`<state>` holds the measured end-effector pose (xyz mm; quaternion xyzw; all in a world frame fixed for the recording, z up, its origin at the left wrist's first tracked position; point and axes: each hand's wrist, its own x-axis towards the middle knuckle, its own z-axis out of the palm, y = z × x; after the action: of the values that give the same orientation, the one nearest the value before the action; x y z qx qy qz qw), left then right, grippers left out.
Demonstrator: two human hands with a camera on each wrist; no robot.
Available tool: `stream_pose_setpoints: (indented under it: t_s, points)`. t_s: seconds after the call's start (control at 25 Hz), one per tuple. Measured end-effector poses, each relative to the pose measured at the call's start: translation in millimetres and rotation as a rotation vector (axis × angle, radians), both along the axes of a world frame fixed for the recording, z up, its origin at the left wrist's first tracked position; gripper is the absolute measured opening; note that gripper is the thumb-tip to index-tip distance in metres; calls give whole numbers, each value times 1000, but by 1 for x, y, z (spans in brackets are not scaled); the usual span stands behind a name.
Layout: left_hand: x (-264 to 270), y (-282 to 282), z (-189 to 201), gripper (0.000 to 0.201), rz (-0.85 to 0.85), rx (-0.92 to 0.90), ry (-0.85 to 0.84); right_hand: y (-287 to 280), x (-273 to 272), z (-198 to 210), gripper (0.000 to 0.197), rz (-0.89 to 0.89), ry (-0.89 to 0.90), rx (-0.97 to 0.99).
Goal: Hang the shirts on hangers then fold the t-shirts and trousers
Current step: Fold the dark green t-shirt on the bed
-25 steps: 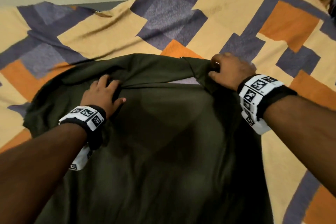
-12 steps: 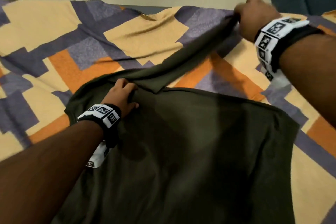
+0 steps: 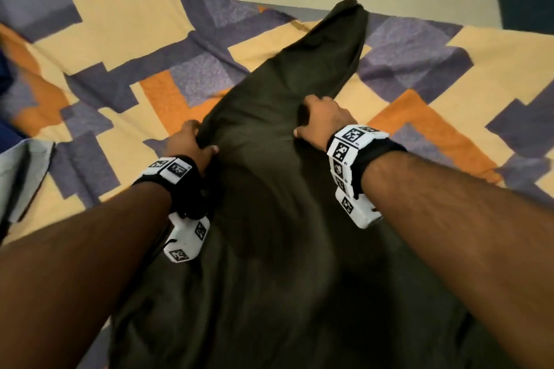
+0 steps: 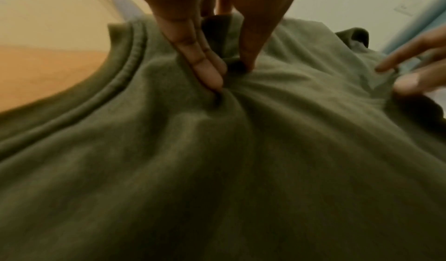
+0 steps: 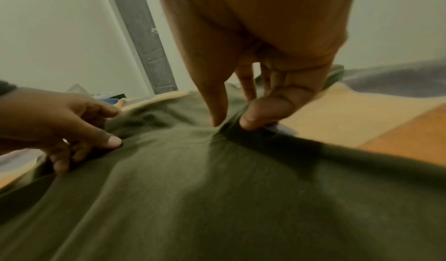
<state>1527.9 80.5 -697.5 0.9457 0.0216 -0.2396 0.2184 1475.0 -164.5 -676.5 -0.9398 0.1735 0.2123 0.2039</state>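
T-shirt [image 3: 269,219]: an olive-green garment lying on the patterned bedsheet [image 3: 126,39], its body running toward the person and one long narrow part, likely a sleeve [image 3: 335,48], stretched away toward the far edge of the bed.
Left hand [image 3: 189,144]: fingers and thumb curled into the cloth at the shirt's left edge; the left wrist view shows fingertips [image 4: 210,74] pinching a gathered fold just beside the ribbed collar [image 4: 130,59].
Right hand [image 3: 322,120]: gripping the cloth near the base of the sleeve, thumb [image 5: 255,116] and a finger pinching a raised ridge of fabric.
Step in hand: judged as laying the shirt flat and squaring it up before the first fold.
Doing it well: pull both pinches apart evenly so the puckers between the hands flatten; keep the collar centred between the grips; lower the cloth onto the bed before letting go so it does not bunch.
Sleeve: it probably needs to be brought back across the body, seam to seam, for a straight folded edge.
Risk: uneven tension would skew the shoulder line, and thin jersey like this slides and wrinkles easily on a creased sheet.
Other cloth: a pale grey piece [image 3: 27,168] lies at the left edge, apart from the shirt.
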Motion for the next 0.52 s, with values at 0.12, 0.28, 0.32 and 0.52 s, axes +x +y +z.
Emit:
stream_pose_setpoints:
  t_s: [0.12,0.28,0.32,0.52]
  points:
    - [2,8,6,12,186,-232,-20,8,9,-5,25,-158,-61,56]
    - [0,26,5,42,1,-205,-93,22,4,-4,39,-154,-138,-46]
    - [-6,31,5,57,-88,-149,-81,26,-4,-6,49,-157,-152,-28]
    - [-53,87,6,75,-84,20,-137,87,-69,-24,63,-53,-262,-25]
